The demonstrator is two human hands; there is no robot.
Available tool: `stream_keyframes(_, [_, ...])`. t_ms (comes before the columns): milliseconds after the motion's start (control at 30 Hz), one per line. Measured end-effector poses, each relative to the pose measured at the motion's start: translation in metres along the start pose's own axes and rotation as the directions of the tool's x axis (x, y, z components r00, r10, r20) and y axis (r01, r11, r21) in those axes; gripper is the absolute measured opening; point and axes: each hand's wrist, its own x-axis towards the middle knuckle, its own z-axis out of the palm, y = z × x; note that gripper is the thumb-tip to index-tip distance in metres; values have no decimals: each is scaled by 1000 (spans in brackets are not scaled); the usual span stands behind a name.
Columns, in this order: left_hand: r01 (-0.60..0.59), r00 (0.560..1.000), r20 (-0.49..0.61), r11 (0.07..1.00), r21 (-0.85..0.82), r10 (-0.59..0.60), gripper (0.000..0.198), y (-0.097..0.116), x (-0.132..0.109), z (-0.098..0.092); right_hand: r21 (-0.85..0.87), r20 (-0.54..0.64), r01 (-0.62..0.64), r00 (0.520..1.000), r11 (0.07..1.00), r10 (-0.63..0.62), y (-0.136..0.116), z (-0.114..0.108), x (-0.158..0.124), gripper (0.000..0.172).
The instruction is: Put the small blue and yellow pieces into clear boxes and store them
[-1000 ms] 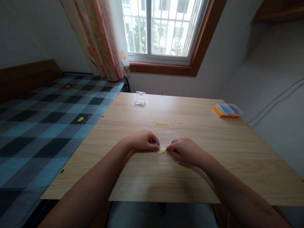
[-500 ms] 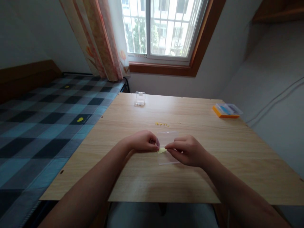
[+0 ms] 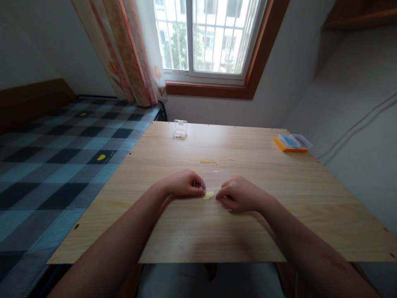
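Between the left grip [image 3: 186, 183] and right grip [image 3: 238, 193], a clear plastic sheet or case [image 3: 215, 180] lies on the tabletop [image 3: 176, 236]; a pale yellow patch [image 3: 209, 195] is laid on it, touching or just beside the left fingertips. Both grips are bent in with fingertips together; whether either pinches anything, I cannot tell. Just beyond them, a row of yellow pieces [image 3: 206, 162] and some whitish bits [image 3: 231, 159] lie off the plastic, so the work looks partway along. The right grip hides part of the plastic's edge. The row is too small to count. Well beyond the left grip, an open clear box [image 3: 180, 129] has contents hard to make out.
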Motion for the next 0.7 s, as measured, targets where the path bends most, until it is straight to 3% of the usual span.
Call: stream_keyframes(700, [-8,1000,3,999,31,8,27,0,0,0,-54,-3,-53,999,997,53,-2,5,3,24])
